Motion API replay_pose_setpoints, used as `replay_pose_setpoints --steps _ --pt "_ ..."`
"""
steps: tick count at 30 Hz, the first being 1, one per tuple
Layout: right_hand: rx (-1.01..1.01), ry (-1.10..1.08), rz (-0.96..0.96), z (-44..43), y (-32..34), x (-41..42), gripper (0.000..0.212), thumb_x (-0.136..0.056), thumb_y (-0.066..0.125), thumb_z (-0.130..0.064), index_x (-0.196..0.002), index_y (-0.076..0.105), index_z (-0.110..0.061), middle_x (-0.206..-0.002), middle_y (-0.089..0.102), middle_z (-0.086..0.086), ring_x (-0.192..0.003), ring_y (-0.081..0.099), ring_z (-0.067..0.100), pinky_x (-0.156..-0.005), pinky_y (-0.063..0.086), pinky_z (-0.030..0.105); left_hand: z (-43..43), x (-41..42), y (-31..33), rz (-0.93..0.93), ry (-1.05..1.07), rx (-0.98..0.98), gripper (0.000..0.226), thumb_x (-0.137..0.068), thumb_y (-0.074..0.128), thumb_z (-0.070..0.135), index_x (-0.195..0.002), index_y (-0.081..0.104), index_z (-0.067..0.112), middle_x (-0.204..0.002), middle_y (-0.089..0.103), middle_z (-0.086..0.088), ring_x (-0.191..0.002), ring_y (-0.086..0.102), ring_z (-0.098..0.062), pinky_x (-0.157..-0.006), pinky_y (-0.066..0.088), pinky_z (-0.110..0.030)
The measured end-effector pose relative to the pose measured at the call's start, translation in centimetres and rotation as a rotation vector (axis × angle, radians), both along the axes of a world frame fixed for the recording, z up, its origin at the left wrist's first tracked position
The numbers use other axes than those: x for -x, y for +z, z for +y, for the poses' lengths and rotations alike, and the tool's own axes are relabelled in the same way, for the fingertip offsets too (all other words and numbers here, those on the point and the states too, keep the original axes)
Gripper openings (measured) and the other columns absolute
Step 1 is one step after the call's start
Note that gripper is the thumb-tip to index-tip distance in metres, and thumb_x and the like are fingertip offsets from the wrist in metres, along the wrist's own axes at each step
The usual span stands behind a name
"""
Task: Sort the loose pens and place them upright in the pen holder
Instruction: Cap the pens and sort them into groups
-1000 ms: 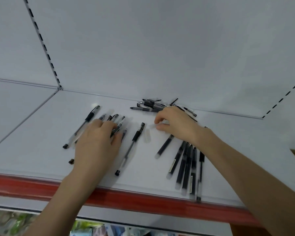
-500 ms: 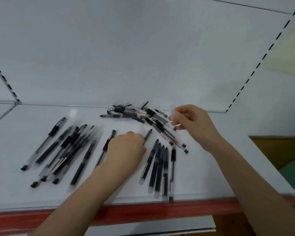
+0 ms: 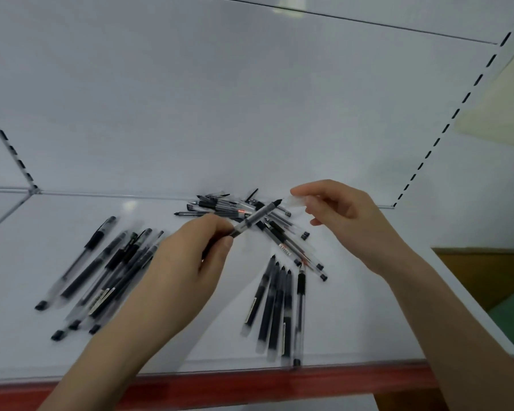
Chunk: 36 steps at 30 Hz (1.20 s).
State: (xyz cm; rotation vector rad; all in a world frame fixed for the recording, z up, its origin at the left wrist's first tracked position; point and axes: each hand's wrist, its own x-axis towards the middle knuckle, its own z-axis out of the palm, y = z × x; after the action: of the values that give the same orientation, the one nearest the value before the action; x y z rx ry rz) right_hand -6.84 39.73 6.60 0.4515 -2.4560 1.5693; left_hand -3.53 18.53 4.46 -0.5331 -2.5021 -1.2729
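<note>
Person at a white shelf (image 3: 368, 307), sorting pens. Half a second ago the left hand (image 3: 187, 262) lay low on the shelf among the pens; it is now raised and pinches one pen (image 3: 255, 216) by its lower barrel between thumb and curled fingers, the bare tip slanting up and to the right. The right hand (image 3: 344, 215), then hovering beside the heap, now faces that tip, its thumb and forefinger nipping a clear cap (image 3: 294, 200) just short of the point, the other fingers loosely bent. Cap and tip are near but apart. The likely step is recapping this pen before it joins a sorted lot, so the task appears to be in its sorting stage. No pen stands upright, and the pen holder is not in view, so its place cannot be told. On the shelf lie three lots: a fanned left group (image 3: 107, 271) partly hidden by the left forearm, a neat row (image 3: 276, 307) of about five pens reaching to the red edge (image 3: 279, 381), and a tangled heap (image 3: 235, 207) against the back panel (image 3: 250, 114). The heap lies directly under the held pen, and its crossed barrels, some seemingly uncapped, will probably need picking apart one at a time. The row sits close to the front lip, where a brush of the right forearm could roll a pen off.
</note>
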Motion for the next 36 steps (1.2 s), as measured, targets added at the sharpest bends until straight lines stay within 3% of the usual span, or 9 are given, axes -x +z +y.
replay_pose_setpoints --steps 3,8,13,18,23,26,30,33,36 --pt "-0.016 0.025 0.036 -0.2 0.5 0.0 0.032 -0.092 0.051 -0.009 -0.087 0.064 -0.037 -0.084 0.064 -0.022 -0.079 0.056 0.001 -0.076 0.05 0.022 -0.3 -0.1 0.0 0.035 0.014 0.033 0.03 -0.089 0.051 0.013 -0.077 0.046 0.04 -0.063 0.052 0.009 -0.069 0.05 0.0 -0.062 0.039 -0.009" --pt "-0.104 0.053 0.091 -0.6 0.7 0.0 0.03 -0.092 0.052 -0.011 -0.09 0.063 -0.039 -0.094 0.062 -0.015 -0.082 0.055 0.0 -0.077 0.049 0.024 -0.4 -0.2 0.0 0.033 0.019 0.044 0.022 -0.089 0.051 0.013 -0.079 0.051 0.032 -0.062 0.053 0.008 -0.07 0.05 -0.002 -0.063 0.039 -0.01" --pt "-0.135 0.089 0.089 -0.5 0.7 0.1 0.034 -0.091 0.052 -0.009 -0.09 0.063 -0.04 -0.084 0.06 -0.026 -0.082 0.054 -0.003 -0.074 0.048 0.018 -0.4 -0.2 0.1 0.027 0.008 0.063 0.02 -0.088 0.051 0.013 -0.079 0.052 0.03 -0.061 0.052 0.009 -0.07 0.05 0.0 -0.063 0.039 -0.008" --pt "-0.14 0.094 0.051 -0.3 0.9 0.2 0.03 -0.091 0.053 -0.008 -0.092 0.064 -0.036 -0.083 0.057 -0.014 -0.08 0.054 -0.001 -0.077 0.047 0.017 -0.3 -0.2 0.1 0.02 0.02 0.065 0.018 -0.087 0.053 0.011 -0.08 0.055 0.026 -0.061 0.052 0.01 -0.07 0.05 0.004 -0.063 0.038 -0.005" --pt "-0.076 0.053 0.012 -0.3 1.2 0.2 0.023 -0.089 0.056 -0.01 -0.086 0.062 -0.032 -0.08 0.064 -0.015 -0.075 0.059 -0.002 -0.073 0.05 0.017 -0.4 -0.2 0.0 0.001 0.039 0.046 0.015 -0.087 0.05 0.025 -0.077 0.053 0.035 -0.061 0.057 0.005 -0.067 0.051 0.003 -0.059 0.037 -0.004" --pt "0.081 -0.028 -0.067 -0.3 1.0 0.3 0.011 -0.09 0.055 -0.012 -0.089 0.063 -0.02 -0.074 0.067 -0.006 -0.065 0.061 0.002 -0.065 0.052 0.016 -0.6 -0.3 0.2 -0.024 0.061 0.015 0.025 -0.089 0.052 0.023 -0.073 0.048 0.041 -0.082 0.057 0.024 -0.064 0.051 0.005 -0.058 0.037 -0.004" --pt "0.336 -0.071 -0.258 -0.6 0.4 0.5 0.005 -0.085 0.061 -0.006 -0.088 0.062 -0.009 -0.071 0.071 0.0 -0.061 0.063 0.007 -0.059 0.053 0.016 -0.5 -0.5 0.2 -0.035 0.088 0.005 0.032 -0.087 0.055 0.012 -0.072 0.048 0.04 -0.06 0.055 0.0 -0.064 0.051 0.001 -0.056 0.038 -0.006" --pt "0.402 -0.071 -0.302 -1.0 0.1 0.5 0.011 -0.081 0.064 -0.002 -0.085 0.063 -0.012 -0.073 0.064 0.001 -0.06 0.059 0.006 -0.058 0.051 0.015 -0.5 -0.5 0.1 -0.05 0.091 -0.013 0.032 -0.086 0.055 0.012 -0.072 0.049 0.04 -0.06 0.057 0.001 -0.063 0.051 0.001 -0.056 0.038 -0.006" --pt "0.459 -0.07 -0.299 -1.4 -0.1 0.5 0.011 -0.08 0.065 -0.006 -0.085 0.063 -0.015 -0.065 0.057 -0.005 -0.056 0.054 0.005 -0.058 0.049 0.016 -0.5 -0.6 0.0 -0.07 0.088 -0.039 0.031 -0.086 0.055 0.012 -0.072 0.05 0.039 -0.075 0.059 0.021 -0.061 0.051 0.002 -0.054 0.037 -0.006"
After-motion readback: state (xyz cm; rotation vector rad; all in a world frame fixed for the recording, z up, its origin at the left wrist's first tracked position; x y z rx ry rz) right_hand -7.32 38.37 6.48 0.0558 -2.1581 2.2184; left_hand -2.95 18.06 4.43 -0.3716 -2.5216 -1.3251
